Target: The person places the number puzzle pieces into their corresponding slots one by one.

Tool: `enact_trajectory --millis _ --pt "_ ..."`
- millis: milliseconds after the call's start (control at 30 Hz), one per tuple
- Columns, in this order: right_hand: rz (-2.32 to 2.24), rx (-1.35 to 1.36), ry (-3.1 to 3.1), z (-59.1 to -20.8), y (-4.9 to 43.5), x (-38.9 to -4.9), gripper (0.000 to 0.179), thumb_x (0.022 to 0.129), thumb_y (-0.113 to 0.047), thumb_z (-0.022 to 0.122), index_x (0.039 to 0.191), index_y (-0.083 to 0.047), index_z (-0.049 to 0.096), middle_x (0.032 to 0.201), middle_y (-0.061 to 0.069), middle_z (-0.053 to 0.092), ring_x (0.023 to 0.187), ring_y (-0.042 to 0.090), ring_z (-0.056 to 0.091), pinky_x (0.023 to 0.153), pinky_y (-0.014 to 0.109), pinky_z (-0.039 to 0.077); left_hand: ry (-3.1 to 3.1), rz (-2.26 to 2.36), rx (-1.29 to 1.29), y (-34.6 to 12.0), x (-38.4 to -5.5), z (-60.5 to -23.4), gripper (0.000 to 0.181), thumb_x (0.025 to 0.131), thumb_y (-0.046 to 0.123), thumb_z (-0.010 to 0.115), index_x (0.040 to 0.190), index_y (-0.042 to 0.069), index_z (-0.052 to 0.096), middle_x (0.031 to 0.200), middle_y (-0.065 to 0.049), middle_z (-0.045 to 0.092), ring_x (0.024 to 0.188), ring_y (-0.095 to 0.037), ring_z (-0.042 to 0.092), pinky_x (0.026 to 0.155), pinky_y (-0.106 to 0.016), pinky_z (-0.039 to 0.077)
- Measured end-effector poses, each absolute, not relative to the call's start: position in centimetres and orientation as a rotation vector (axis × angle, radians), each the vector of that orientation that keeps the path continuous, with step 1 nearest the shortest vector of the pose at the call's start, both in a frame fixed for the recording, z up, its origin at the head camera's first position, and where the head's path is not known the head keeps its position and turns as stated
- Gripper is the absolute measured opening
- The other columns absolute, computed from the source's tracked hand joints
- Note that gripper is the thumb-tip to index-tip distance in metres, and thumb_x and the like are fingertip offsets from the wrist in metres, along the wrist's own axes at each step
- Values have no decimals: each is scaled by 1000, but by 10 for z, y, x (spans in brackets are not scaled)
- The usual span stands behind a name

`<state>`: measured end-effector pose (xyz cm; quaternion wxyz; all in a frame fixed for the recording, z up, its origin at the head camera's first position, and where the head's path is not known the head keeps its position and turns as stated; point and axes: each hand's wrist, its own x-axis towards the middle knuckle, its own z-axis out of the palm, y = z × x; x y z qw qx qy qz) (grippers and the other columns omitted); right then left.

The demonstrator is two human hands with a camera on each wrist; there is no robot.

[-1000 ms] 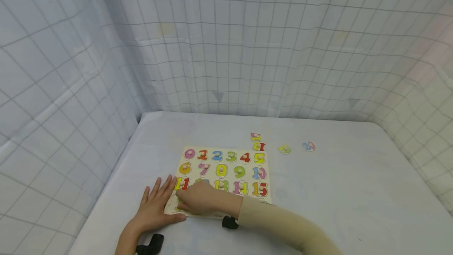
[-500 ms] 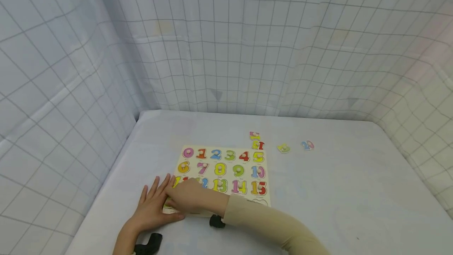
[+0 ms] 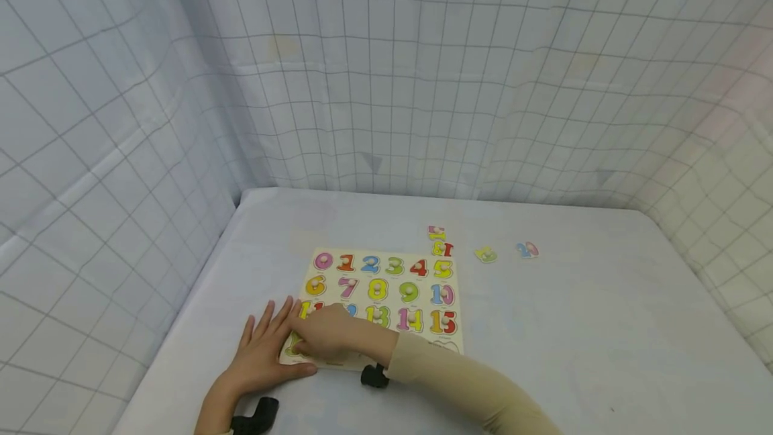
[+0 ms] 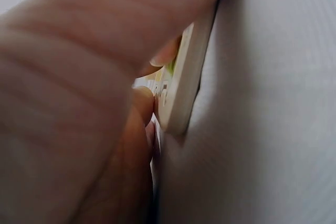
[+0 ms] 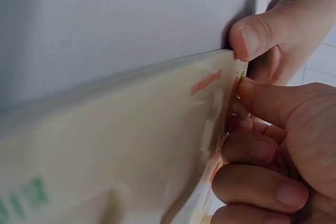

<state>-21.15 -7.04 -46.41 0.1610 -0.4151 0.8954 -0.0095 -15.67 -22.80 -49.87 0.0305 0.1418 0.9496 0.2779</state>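
Observation:
A wooden number peg puzzle board (image 3: 393,279) lies on the table, its top rows filled with coloured number pieces. My left hand (image 3: 261,349) rests with spread fingers along the board's left side, thumb by the front corner. My right hand (image 3: 326,331) reaches over the lower left of the board and pinches a yellow-green number piece (image 3: 294,346) at the first place of the bottom row. In the right wrist view, the right thumb and fingers (image 5: 262,100) meet at its knob, beside the left thumb (image 5: 250,39). The piece's number is mostly hidden.
Beyond the board's back right lie loose number pieces: a pink-and-yellow one (image 3: 437,233), a yellow-and-red one (image 3: 442,248), a green-yellow one (image 3: 486,254) and a blue-and-pink one (image 3: 527,250). White grid-patterned cloth walls (image 3: 386,86) enclose the table.
My right hand has shifted slightly left over the board's lower left corner, still pinching the piece. The left hand has stayed in place, as have the loose pieces.

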Motion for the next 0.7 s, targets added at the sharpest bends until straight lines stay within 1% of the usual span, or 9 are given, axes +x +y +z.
enact_trajectory --millis 167,300,400,467,533,600,700 --pt "-23 -1177 2552 -462 -72 -211 29 95 -42 55 118 -25 54 84 -10 62 67 7 53 60 22 40 2924 854 434 -228 -158 -499 109 68 63 73 149 6 28 154 -15 22 141 -41 3 106 -61 -7" --pt "-23 -1165 2548 -463 -73 -212 32 95 -43 54 122 -26 53 84 -11 63 66 7 53 59 22 40 2924 862 438 -229 -158 -500 109 68 62 73 149 5 29 154 -16 22 140 -41 3 106 -61 -7" --pt "-47 -1146 2554 -466 -73 -213 33 94 -44 55 122 -27 53 86 -11 63 67 7 53 61 23 41 2923 863 442 -229 -157 -499 108 68 62 73 149 5 30 154 -16 22 140 -42 4 106 -61 -7" --pt "-64 -1135 2568 -469 -71 -213 30 94 -46 55 117 -26 56 86 -12 63 67 7 52 64 25 42 2924 854 443 -228 -157 -499 108 68 62 73 149 6 30 154 -16 22 140 -42 4 106 -61 -6" --pt "-72 -1131 2585 -472 -69 -212 26 93 -48 55 106 -25 58 82 -12 61 66 7 52 64 26 42 2925 847 445 -229 -157 -499 107 68 62 72 149 6 30 154 -16 22 140 -41 4 106 -60 -6" --pt "-78 -1133 2608 -474 -66 -211 26 93 -50 55 96 -24 58 75 -12 58 62 7 51 62 25 42 2931 845 449 -229 -157 -501 106 69 63 72 149 7 30 154 -16 22 141 -41 4 107 -60 -6" --pt "-100 -1159 2631 -474 -61 -209 27 93 -50 55 90 -23 56 67 -12 54 58 6 50 59 23 39 2954 877 463 -230 -157 -506 106 68 63 72 149 8 32 153 -17 24 141 -40 5 107 -59 -7"
